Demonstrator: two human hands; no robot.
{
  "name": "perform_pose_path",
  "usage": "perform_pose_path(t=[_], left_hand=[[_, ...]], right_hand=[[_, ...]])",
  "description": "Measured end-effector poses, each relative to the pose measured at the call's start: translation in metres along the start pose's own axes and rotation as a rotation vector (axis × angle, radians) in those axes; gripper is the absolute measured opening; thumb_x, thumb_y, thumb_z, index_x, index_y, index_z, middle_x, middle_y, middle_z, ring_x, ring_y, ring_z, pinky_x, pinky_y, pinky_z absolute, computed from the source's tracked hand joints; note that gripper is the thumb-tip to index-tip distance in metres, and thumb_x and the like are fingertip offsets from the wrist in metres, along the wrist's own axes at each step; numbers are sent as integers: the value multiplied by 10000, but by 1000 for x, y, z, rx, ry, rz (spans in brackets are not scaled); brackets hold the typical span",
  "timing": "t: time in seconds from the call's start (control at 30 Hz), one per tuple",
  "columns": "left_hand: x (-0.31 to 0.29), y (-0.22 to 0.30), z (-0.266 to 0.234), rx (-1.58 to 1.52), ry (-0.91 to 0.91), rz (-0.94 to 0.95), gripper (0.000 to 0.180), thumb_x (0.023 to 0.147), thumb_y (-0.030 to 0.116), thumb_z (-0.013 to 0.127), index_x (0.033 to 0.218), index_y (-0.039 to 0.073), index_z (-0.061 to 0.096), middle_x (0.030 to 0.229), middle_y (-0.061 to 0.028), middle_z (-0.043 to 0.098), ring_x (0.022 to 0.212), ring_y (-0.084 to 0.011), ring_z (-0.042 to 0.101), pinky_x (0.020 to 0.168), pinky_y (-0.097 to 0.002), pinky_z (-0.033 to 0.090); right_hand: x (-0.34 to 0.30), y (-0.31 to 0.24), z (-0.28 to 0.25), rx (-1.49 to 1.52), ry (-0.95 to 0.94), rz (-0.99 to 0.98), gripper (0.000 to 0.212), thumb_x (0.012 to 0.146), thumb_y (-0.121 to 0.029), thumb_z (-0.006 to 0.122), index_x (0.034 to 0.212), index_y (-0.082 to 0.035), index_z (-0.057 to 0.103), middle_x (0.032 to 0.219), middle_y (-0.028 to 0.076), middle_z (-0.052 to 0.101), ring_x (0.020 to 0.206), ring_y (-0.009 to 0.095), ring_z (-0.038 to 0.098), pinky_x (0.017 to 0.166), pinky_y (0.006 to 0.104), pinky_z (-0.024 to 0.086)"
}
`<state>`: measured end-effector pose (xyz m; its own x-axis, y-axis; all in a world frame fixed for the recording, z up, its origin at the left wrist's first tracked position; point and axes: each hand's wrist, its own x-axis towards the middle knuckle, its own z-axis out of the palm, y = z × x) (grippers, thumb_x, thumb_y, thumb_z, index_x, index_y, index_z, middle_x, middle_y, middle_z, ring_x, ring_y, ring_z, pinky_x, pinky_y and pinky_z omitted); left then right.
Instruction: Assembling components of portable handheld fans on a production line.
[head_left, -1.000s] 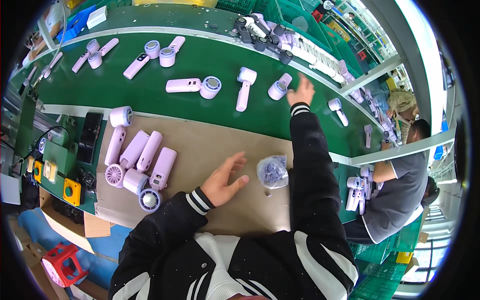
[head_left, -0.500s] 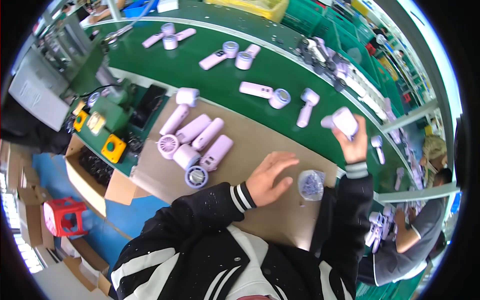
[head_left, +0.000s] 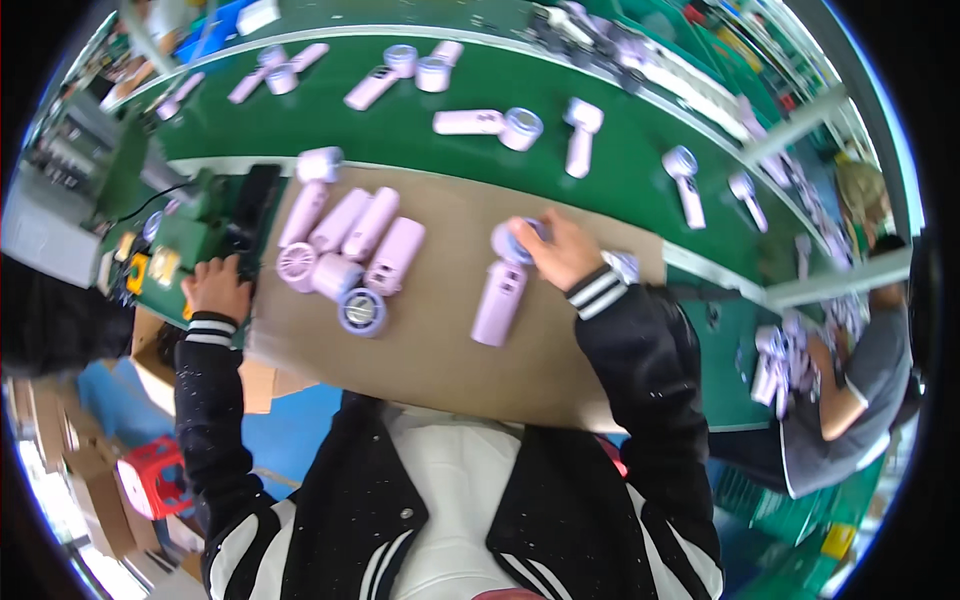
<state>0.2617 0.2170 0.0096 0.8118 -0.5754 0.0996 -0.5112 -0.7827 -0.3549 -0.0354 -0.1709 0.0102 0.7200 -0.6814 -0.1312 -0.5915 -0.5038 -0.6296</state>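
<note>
My right hand (head_left: 565, 250) grips the round head of a light purple handheld fan (head_left: 498, 305), its handle pointing toward me over the brown cardboard sheet (head_left: 440, 350). Over at the left, my left hand (head_left: 217, 290) lies at the green fixture's edge with fingers spread, holding nothing; part of a yellow button box is hidden beneath it. Between my hands, a group of purple fans (head_left: 393, 255) rests on the cardboard, one showing its round grille (head_left: 297, 262). A clear bag of small purple pieces (head_left: 624, 265) is partly covered by my right wrist.
Beyond the cardboard, a green conveyor belt (head_left: 380, 140) carries several spaced-out fans. A green machine (head_left: 205, 200) stands at the left, with an open carton below it. A red stool (head_left: 155, 475) is on the floor. At the right sits a co-worker (head_left: 850, 400) handling fans.
My right hand has brought a fan from over the belt to above the cardboard. My left hand has moved from mid-cardboard to the fixture at the left. The view has shifted.
</note>
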Motion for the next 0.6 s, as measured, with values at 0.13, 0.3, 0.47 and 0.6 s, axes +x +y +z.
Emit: perform_pose_path(t=[0.13,0.3,0.47,0.6], left_hand=[[4,-7,15,-99,2,37,412,754,169,653,1162,190,601,1082,-74,569,1000,-274,537,867,-440,374],[16,-23,1,-674,-142,-16,432,771,-1,643,1176,136,582,1112,-75,596,961,-248,595,840,-379,455],[-37,64,-108,-1579,219,70,356,845,-76,595,1188,5,545,1101,-113,594,937,-189,581,840,-297,477],[-61,174,-126,-1903,-108,581,349,862,-82,553,1201,-1,565,1062,-103,570,888,-173,520,817,-272,429]], right_hand=[[-46,-6,-40,54,-24,56,398,889,-473,580,905,-75,581,563,62,584,566,304,597,582,411,452],[-118,47,-37,-219,167,-107,167,822,-226,652,912,-107,575,533,40,555,524,303,569,543,387,442],[-136,61,-20,-232,321,44,153,802,-102,659,934,-90,581,601,51,546,509,249,507,514,336,409],[-130,88,-7,-216,451,-167,199,805,-56,656,985,-77,575,687,71,557,566,238,526,548,338,429]])
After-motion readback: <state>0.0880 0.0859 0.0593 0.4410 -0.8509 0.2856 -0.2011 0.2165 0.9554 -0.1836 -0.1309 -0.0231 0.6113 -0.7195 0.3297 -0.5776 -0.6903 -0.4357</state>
